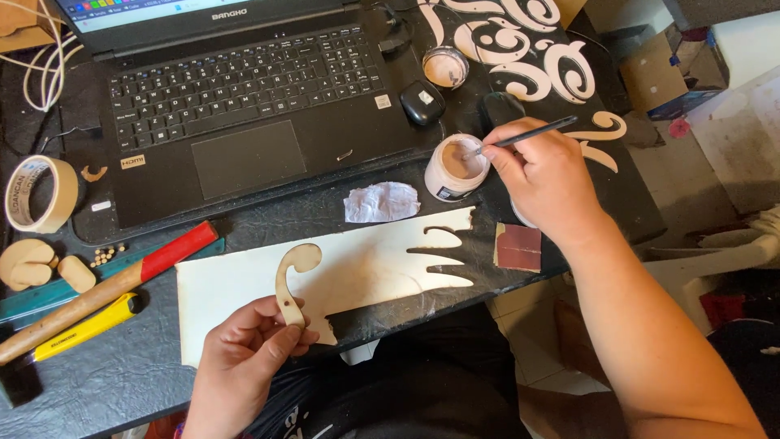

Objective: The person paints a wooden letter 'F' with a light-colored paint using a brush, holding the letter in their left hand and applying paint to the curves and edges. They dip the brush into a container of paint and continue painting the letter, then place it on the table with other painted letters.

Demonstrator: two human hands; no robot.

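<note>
My left hand (248,349) pinches a thin curled wooden cut-out (290,276) by its lower end, holding it upright over a pale plywood sheet (366,264) with scroll shapes cut from its right edge. My right hand (540,175) grips a slim dark paintbrush (528,136), whose tip dips into an open small jar of beige paint (457,165). The jar stands just below the laptop's right corner.
A black laptop (236,106) fills the back of the dark table. Masking tape roll (41,193), hammer with red-banded handle (106,289), yellow cutter (85,327) and wooden pieces (28,264) lie left. A mouse (422,102), jar lid (445,67), crumpled paper (382,202), sandpaper square (518,246) and painted scroll ornaments (520,49) lie right.
</note>
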